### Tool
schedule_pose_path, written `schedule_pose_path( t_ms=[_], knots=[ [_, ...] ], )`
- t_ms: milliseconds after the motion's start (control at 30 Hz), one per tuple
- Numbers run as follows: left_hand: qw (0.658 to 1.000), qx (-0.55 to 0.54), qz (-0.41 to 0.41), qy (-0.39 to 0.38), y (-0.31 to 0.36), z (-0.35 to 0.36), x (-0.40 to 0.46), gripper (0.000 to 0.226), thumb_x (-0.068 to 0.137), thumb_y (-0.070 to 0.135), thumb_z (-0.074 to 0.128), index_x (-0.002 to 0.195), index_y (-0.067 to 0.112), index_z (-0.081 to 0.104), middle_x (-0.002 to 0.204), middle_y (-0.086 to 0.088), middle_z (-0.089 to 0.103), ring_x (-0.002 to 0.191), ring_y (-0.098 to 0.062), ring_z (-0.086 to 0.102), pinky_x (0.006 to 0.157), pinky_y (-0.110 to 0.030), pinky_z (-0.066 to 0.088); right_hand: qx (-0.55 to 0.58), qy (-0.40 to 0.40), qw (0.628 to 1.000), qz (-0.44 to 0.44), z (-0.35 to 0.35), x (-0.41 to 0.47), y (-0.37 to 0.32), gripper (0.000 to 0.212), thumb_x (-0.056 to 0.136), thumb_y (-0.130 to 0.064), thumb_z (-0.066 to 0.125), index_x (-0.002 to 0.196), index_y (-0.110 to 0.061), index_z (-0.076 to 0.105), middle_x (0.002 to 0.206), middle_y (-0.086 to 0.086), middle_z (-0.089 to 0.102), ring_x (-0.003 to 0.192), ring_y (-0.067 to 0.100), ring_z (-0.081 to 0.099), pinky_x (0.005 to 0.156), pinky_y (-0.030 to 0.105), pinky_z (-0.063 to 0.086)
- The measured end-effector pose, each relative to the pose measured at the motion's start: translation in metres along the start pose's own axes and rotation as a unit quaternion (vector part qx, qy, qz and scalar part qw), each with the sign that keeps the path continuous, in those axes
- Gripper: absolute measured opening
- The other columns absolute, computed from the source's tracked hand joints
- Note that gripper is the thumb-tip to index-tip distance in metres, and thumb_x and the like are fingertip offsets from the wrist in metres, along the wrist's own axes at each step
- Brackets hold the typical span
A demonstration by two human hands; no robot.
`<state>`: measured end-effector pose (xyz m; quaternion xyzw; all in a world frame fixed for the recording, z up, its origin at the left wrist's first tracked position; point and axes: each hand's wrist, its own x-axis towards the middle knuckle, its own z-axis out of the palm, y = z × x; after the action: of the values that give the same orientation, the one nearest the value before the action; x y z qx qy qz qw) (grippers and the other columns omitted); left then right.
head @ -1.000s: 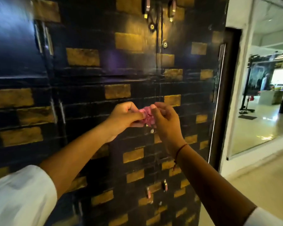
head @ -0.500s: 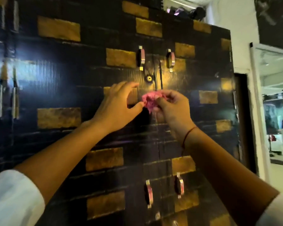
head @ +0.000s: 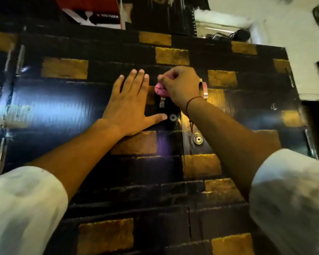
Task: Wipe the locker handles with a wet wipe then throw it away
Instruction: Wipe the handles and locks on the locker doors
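- My white sleeves [head: 24, 208] sit nearest me, and both forearms reach up and away toward the black locker front with gold brick-shaped patches [head: 63, 107].
- I take the small round silver keyhole [head: 173, 117] on the left door as my landmark. A second round lock [head: 198, 139] lies below and to the right of it, across the vertical door seam.
- My left hand [head: 131, 105] lies flat on the door just left of that keyhole, fingers straight and spread, thumb tip almost touching it. It holds nothing and only braces the door.
- The narrow silver metal locker handle [head: 161, 103] stands directly above the keyhole. Its long axis runs up and down, and only its lower end shows below the wipe.
- My right hand [head: 180, 87] is above and slightly right of the keyhole, fingers curled tight around the crumpled pink wet wipe [head: 159, 90], which is pressed on the upper part of that handle.
- So the handle lies just left of my right hand and runs downward from it toward the keyhole; the right hand is the nearer one. I judge the stroke should follow that axis downward.
- A second silver handle [head: 205, 91] stands above and right of the keyhole, beside my right wrist, also upright and not yet covered by the wipe.
- Farthest off, a red and white box [head: 92, 13] rests on top of the lockers.
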<state>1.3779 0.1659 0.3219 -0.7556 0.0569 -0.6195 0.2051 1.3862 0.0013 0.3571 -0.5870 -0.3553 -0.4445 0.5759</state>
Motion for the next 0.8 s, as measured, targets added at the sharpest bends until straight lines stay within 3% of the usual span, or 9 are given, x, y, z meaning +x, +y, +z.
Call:
schedule_pose_path(
  t_ms=[133,400,533,800],
  knots=[
    [1.0,0.028,-0.004,-0.001,0.003,0.006,0.001,0.123,0.08,0.097,0.013,0.163,0.005,0.011,0.17,-0.016,0.008,0.158,-0.029,0.002,0.127,-0.055,0.005,-0.081,0.018,0.994,-0.068,-0.001,-0.001,0.017,0.009,0.087,-0.017,0.076,0.086,-0.012,0.069,0.075,-0.005,0.067,0.064,0.0,0.068,0.057,0.018,0.056],
    [0.999,0.044,-0.001,0.009,0.004,0.009,0.0,0.123,0.08,0.097,0.01,0.164,0.007,0.007,0.171,-0.014,0.003,0.159,-0.026,-0.004,0.127,-0.053,0.004,-0.016,0.033,0.997,-0.066,0.005,0.005,0.015,0.01,0.088,-0.016,0.074,0.088,-0.008,0.068,0.077,-0.001,0.069,0.064,0.003,0.071,0.059,0.021,0.059],
    [0.999,0.043,0.001,0.004,0.004,0.009,0.0,0.124,0.08,0.098,0.01,0.164,0.007,0.004,0.172,-0.014,0.0,0.159,-0.026,-0.006,0.127,-0.053,0.003,-0.076,0.019,0.991,-0.105,0.0,-0.012,0.022,0.01,0.089,-0.016,0.074,0.088,-0.008,0.068,0.072,-0.011,0.061,0.061,-0.019,0.058,0.053,0.002,0.044],
    [0.999,0.037,0.012,0.018,0.001,0.011,-0.005,0.122,0.08,0.098,0.013,0.163,0.008,0.006,0.172,-0.013,0.003,0.159,-0.025,-0.004,0.127,-0.053,0.003,-0.036,0.032,0.994,-0.102,0.001,0.001,0.007,0.01,0.091,-0.012,0.07,0.093,-0.002,0.068,0.073,-0.009,0.061,0.057,-0.019,0.058,0.052,0.001,0.042]
  ],
)
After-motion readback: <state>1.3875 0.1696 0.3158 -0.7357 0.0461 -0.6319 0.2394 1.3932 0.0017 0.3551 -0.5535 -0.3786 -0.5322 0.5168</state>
